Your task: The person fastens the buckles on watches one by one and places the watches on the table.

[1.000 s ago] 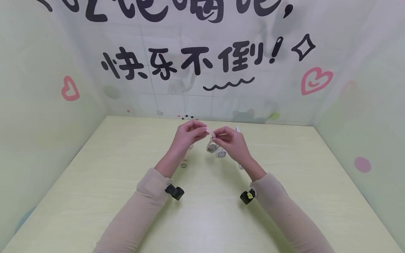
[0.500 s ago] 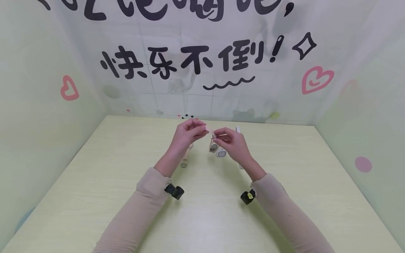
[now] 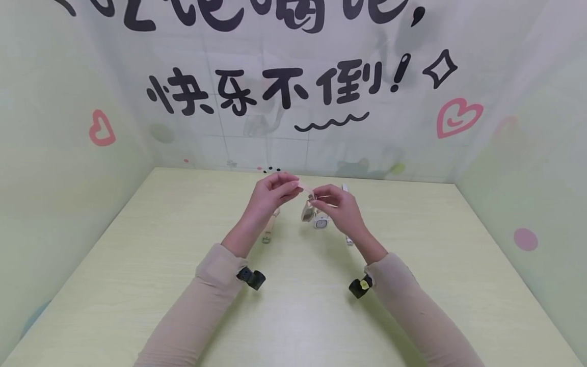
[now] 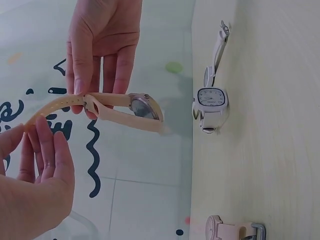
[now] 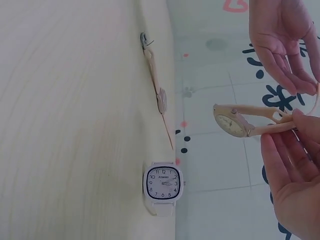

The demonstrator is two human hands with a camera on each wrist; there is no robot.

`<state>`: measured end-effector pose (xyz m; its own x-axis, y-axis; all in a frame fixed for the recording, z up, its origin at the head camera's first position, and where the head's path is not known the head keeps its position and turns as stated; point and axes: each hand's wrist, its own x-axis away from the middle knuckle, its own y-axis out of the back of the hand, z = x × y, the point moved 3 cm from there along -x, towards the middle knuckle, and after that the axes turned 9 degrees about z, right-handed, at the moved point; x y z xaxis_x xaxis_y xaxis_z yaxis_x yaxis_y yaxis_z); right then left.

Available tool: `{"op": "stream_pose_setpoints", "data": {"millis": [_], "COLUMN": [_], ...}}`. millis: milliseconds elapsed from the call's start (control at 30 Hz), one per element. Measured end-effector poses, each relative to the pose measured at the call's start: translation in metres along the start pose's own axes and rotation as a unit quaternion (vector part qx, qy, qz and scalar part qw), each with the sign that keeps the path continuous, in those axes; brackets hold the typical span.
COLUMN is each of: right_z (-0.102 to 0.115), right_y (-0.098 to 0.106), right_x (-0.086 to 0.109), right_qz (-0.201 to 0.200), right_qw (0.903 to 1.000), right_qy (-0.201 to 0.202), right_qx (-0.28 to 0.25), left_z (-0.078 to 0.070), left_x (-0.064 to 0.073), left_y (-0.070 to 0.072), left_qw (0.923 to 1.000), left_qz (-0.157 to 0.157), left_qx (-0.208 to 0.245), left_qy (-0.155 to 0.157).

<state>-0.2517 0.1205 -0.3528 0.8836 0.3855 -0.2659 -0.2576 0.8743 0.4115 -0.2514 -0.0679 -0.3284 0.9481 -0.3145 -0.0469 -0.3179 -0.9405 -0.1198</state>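
My left hand (image 3: 274, 192) pinches the free strap end of a pale pink wristwatch (image 4: 131, 121) between thumb and fingers. At the buckle, my right hand (image 3: 338, 204) pinches the same watch's strap. The strap forms a loop through the buckle, and the round dial (image 5: 231, 125) hangs below the hands, held above the table. In the left wrist view the strap tail arches from the buckle to my left fingertips. Behind the held watch, a white watch with a squarish dial (image 5: 163, 183) stands on the table.
Another pink watch (image 3: 269, 229) lies on the table to the left, partly behind my left hand. A further white watch (image 4: 218, 50) lies to the right, mostly hidden by my right hand in the head view. A printed curtain (image 3: 293, 148) closes off the table's back edge.
The held watch's dial has turned from facing the head camera to more edge-on. A little more strap shows between my hands, which otherwise stay nearly in place.
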Motion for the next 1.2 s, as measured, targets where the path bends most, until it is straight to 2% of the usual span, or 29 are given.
{"op": "stream_pose_setpoints", "data": {"millis": [167, 300, 467, 567, 700, 1000, 1200], "right_z": [-0.002, -0.003, -0.002, -0.003, -0.003, -0.004, -0.004], "right_y": [0.002, 0.003, 0.003, 0.003, 0.002, -0.001, -0.005], "right_x": [0.000, 0.001, 0.001, 0.001, 0.001, 0.002, 0.003], "right_qz": [0.009, 0.016, 0.018, 0.020, 0.025, 0.035, 0.036], "right_qw": [0.9984, 0.9945, 0.9894, 0.9873, 0.9849, 0.9804, 0.9777], "right_qy": [-0.008, -0.015, -0.016, -0.009, 0.002, -0.004, -0.022], "right_qx": [-0.055, -0.103, -0.143, -0.157, -0.172, -0.194, -0.206], "left_z": [0.002, 0.006, 0.013, 0.018, 0.022, 0.025, 0.027], "left_x": [0.000, 0.000, -0.002, -0.003, -0.005, -0.007, -0.006], "left_y": [0.001, 0.001, -0.001, -0.002, -0.004, -0.008, -0.010], "left_qw": [0.9998, 0.9980, 0.9846, 0.9761, 0.9718, 0.9770, 0.9761], "left_qz": [0.019, 0.037, 0.069, 0.090, 0.105, 0.097, 0.084], "left_qx": [-0.006, -0.052, -0.158, -0.193, -0.205, -0.180, -0.188], "left_qy": [-0.004, 0.003, 0.029, 0.045, 0.052, 0.060, 0.068]}}
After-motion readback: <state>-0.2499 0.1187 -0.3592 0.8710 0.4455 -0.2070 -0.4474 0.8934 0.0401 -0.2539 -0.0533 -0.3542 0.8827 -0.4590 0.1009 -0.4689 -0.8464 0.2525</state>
